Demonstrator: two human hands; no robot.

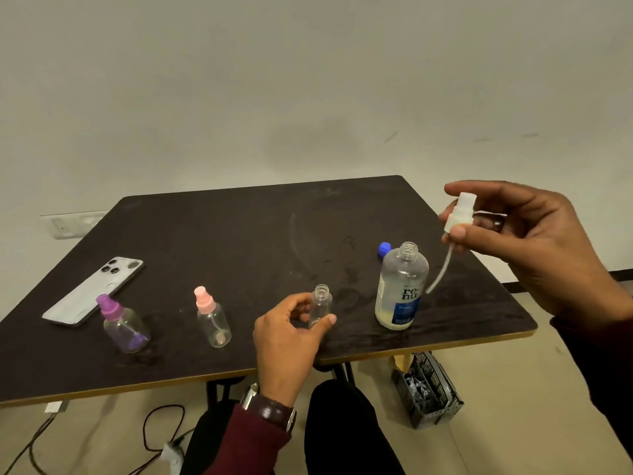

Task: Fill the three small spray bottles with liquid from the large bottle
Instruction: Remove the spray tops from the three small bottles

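My left hand [291,332] grips a small clear spray bottle [321,305] with its neck uncapped, standing upright on the dark table [239,234]. My right hand [534,241] holds that bottle's white spray top [459,212] in the air, its thin tube hanging down. The large bottle [401,287] stands uncapped between my hands, with liquid inside. Its blue cap [384,249] lies just behind it. A pink-topped spray bottle [212,318] and a purple-topped one [124,325] stand capped to the left.
A phone [94,291] lies face down at the table's left. Below the table, a black crate [431,389] with grey pieces stands on the floor at right, and cables [157,430] run at left. My knees are under the front edge.
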